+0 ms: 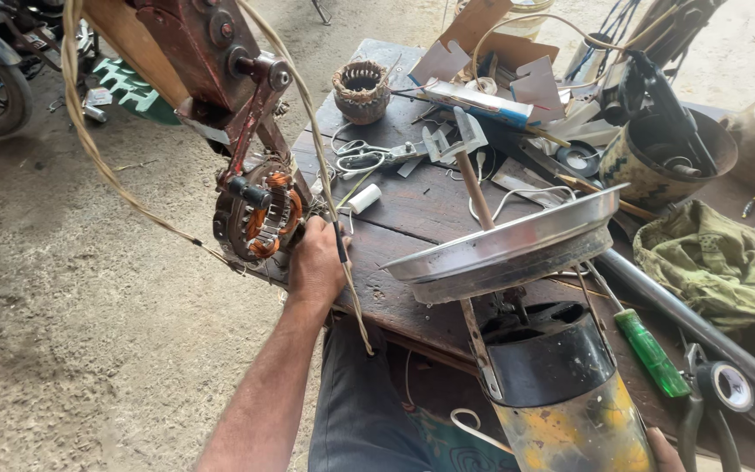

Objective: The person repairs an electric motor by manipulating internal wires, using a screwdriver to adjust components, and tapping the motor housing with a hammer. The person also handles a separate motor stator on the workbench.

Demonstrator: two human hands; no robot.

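Note:
My left hand (316,262) rests at the near left edge of a dark wooden workbench (421,210), fingers closed around a thin cord (342,249) beside a round motor stator with copper windings (258,217). The stator sits on a rusty red winding machine (220,61). My right hand (666,447) shows only as fingertips at the bottom edge, touching a yellow cylindrical fan body (561,402) topped by a metal dish (509,245).
The bench holds scissors (364,157), a second wound stator (362,87), a white spool (363,198), a green-handled screwdriver (653,354), pliers, tape rolls, cardboard scraps, a metal pipe and a green cloth (718,262). Concrete floor lies left; a tyre at far left.

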